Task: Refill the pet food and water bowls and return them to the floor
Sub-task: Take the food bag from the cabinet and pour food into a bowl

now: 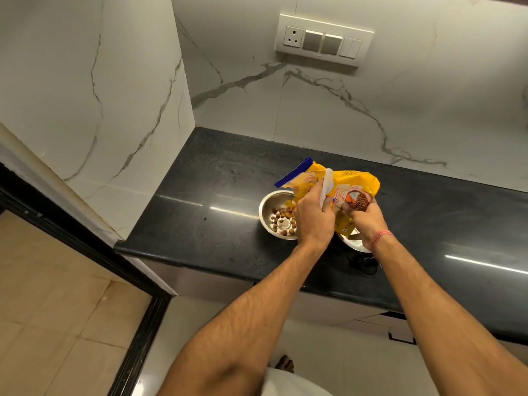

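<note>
Both hands' fingers (307,208) grip yellow bag (354,181); black counter (200,201), marble walls (371,110).

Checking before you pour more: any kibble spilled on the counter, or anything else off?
No spill shows: the kibble lies inside the left bowl on the counter. Both hands, left and right, grip the yellow bag. The second bowl is mostly hidden under the bag, so its contents cannot be told.
</note>
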A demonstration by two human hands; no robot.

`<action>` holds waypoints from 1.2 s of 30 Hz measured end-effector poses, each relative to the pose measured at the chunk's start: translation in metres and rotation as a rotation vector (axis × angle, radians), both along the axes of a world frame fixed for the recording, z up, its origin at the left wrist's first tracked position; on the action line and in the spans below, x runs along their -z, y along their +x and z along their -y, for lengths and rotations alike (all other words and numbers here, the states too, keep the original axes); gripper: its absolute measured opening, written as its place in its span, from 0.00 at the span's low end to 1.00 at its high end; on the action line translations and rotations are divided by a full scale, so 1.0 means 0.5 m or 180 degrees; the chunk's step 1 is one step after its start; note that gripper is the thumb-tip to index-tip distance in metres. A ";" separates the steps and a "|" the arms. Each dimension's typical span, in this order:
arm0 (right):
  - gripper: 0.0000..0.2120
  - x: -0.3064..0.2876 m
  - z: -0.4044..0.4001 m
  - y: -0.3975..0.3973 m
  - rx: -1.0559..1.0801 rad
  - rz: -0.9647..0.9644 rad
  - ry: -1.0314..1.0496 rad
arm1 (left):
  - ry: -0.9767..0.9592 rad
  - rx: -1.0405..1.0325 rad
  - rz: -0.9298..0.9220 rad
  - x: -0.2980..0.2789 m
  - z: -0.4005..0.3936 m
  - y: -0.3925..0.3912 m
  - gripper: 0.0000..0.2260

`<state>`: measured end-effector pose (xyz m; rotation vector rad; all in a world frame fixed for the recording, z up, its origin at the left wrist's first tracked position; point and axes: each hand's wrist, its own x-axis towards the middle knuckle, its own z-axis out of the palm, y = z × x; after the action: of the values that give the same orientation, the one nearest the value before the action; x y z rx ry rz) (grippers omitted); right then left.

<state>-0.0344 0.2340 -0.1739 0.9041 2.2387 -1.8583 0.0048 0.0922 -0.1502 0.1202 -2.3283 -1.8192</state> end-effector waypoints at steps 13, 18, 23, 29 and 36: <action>0.31 -0.001 -0.007 -0.015 -0.0078 -0.0068 0.0375 | 0.0163 0.0004 0.0169 -0.026 0.000 0.003 0.42; 0.31 0.001 0.000 -0.012 -0.0111 -0.0016 0.0510 | 0.0134 0.0021 0.0173 -0.021 0.004 0.002 0.43; 0.29 -0.004 0.007 -0.013 -0.0188 -0.0097 0.0647 | 0.0185 -0.0004 0.0188 -0.019 0.006 0.000 0.45; 0.27 -0.019 0.020 -0.006 -0.0194 -0.0149 0.0856 | 0.0115 -0.0064 0.0229 -0.022 0.009 0.002 0.42; 0.25 -0.029 0.028 0.013 -0.0284 -0.0229 0.1001 | 0.0072 -0.0117 0.0244 -0.014 0.007 0.007 0.34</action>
<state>-0.0280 0.2202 -0.1591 0.7701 2.6180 -1.5522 0.0084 0.0887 -0.1434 0.2383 -2.3404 -1.8550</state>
